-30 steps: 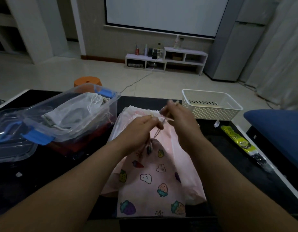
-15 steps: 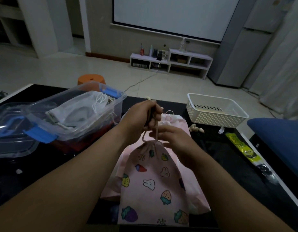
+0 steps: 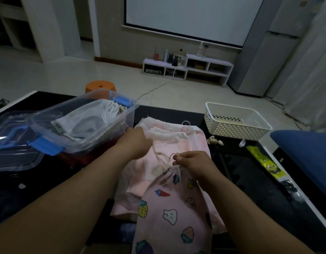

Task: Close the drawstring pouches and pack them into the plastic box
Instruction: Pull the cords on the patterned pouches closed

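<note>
head | step: cinching printed drawstring pouch [image 3: 169, 208], neck gathered, lying atop pink pouches [image 3: 176, 142] beside plastic box [image 3: 103, 129] | right hand [image 3: 193, 162] pinches drawstring [image 3: 163, 156], left hand [image 3: 134, 143] curled round its other strand | next: probably pull snug, then lift pouch leftwards | box unlidded, holds white pouch [image 3: 85, 121]

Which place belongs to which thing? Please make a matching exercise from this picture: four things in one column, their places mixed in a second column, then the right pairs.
Things
1. printed pouch
2. white pouch
3. white basket
4. orange stool

Places
a. inside the plastic box
b. on the floor beyond the table
c. lying on the pink pouches
d. on the table, at its far right

Pairs: 1-c, 2-a, 3-d, 4-b
</note>
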